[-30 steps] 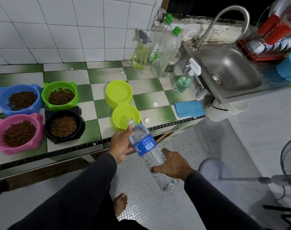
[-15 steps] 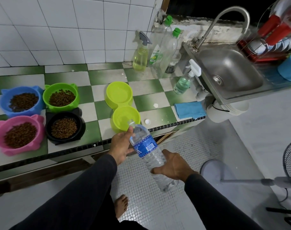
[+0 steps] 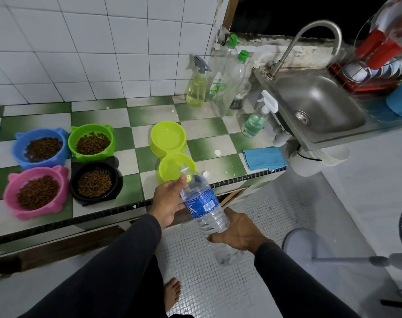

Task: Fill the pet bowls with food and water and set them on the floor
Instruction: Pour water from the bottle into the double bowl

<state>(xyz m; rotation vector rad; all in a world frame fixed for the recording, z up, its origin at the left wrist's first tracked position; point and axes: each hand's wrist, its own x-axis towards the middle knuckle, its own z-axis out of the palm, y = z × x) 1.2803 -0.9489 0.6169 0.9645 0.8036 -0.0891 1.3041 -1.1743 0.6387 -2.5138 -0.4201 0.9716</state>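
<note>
we see the water bottle (image 3: 204, 207) tilted, its open neck over the near cup of the lime double bowl (image 3: 169, 143) on the worktop (image 3: 131, 125). the left hand (image 3: 166, 199) has its fingers curled round the bottle's shoulder; the right hand (image 3: 239, 232) grips its lower body. four kibble-filled bowls sit to the left.

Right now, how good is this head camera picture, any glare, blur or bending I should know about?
Head view: wide-angle bending curves the white wall tiles and the green-checked counter edge; the window above the steel sink is black; soft glare on that basin; the pink cat-eared bowl at the left edge looks smeared; the clear plastic water bottle between both hands is sharp.
</note>
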